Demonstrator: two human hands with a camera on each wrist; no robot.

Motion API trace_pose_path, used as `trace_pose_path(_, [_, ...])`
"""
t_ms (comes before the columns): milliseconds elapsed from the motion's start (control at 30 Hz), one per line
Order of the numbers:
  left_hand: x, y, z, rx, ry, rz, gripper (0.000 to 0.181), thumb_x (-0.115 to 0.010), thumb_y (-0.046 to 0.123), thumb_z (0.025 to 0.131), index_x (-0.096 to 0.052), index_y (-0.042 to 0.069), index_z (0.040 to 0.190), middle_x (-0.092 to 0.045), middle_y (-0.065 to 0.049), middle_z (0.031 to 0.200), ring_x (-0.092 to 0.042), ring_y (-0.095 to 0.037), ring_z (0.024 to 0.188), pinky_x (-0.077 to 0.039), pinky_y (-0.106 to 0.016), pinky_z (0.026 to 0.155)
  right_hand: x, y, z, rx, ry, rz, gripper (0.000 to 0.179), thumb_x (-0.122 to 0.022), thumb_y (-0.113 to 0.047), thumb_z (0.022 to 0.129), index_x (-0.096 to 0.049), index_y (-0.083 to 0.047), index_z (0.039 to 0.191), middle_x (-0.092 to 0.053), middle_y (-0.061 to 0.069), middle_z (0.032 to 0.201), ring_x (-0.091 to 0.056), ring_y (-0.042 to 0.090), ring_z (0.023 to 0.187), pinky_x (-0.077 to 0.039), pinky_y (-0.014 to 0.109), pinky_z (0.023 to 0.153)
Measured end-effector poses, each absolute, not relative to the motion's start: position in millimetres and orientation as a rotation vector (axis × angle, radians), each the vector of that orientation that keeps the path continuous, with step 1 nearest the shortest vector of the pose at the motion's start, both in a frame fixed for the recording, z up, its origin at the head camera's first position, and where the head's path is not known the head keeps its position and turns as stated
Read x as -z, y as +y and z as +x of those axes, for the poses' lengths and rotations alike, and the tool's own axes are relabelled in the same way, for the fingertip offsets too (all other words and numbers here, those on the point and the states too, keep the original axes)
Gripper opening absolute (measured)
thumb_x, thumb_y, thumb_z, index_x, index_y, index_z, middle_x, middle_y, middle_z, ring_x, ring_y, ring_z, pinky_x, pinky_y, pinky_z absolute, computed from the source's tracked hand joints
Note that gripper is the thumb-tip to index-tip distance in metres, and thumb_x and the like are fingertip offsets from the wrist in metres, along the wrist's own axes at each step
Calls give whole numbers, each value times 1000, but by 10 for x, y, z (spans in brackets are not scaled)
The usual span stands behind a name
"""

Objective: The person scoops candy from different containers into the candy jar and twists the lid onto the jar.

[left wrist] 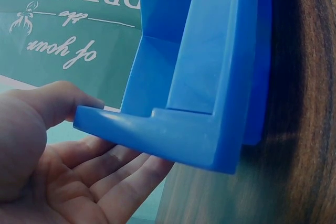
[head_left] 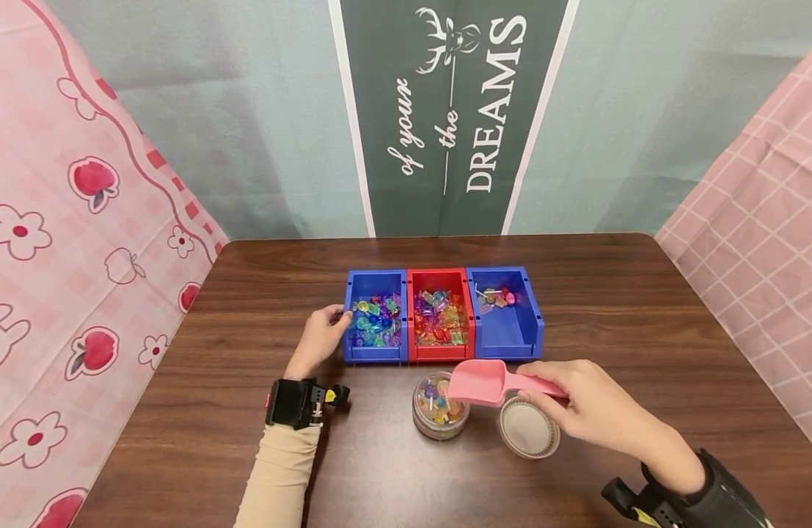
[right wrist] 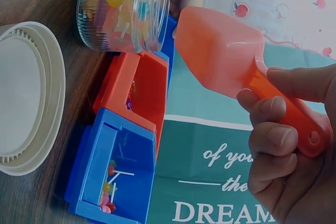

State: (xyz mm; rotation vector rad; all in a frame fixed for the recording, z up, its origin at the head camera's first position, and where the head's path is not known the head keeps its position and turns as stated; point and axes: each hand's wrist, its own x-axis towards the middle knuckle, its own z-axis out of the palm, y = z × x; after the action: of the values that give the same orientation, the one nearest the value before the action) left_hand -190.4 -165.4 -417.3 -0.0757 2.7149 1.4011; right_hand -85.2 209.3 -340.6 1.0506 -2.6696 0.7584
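My right hand grips the handle of a pink plastic scoop, its bowl raised over the right side of a ribbed glass jar. Sweets and white lollipop sticks show inside the jar; the right wrist view finds no sweets in the scoop. My left hand pinches the side wall of the left blue bin, thumb at the rim and fingers along the outside, as the left wrist view shows. Shiny coloured beads or candies lie in that bin.
A red bin with similar pieces stands in the middle of the row. The right blue bin holds a few small lollipops at its back. A pale round lid lies right of the jar on the wooden table.
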Motion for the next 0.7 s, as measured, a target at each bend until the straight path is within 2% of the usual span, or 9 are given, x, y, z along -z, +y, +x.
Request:
trace_pose_path(333, [4157, -1648, -1902, -1385, 2726, -61, 41, -49, 20, 100, -54, -9, 128, -64, -27, 121, -63, -33, 109, -52, -47, 97, 3390, 2147, -904, -739, -2611, 968, 20, -79, -18, 77, -71, -16, 95, -59, -16, 69, -35, -12, 60, -27, 5, 50])
trace_pose_path(567, [4139, -1644, -1892, -1382, 2725, -61, 41, -48, 20, 100, -54, -10, 129, -63, -28, 121, -62, -33, 109, -51, -47, 98, 3404, 2213, -958, -655, -2607, 868, 23, -81, -11, 72, -71, -18, 91, -43, -20, 60, -29, -11, 56, -24, 6, 50])
trace_pose_path(700, [4137, -1651, -1885, -1383, 2724, -62, 41, -48, 20, 100, -54, -10, 128, -63, -28, 121, -62, -34, 108, -51, -47, 98, 3431, 2244, -980, -637, -2612, 797, 22, -80, -12, 73, -72, -14, 93, -42, -18, 59, -28, -10, 55, -23, 8, 49])
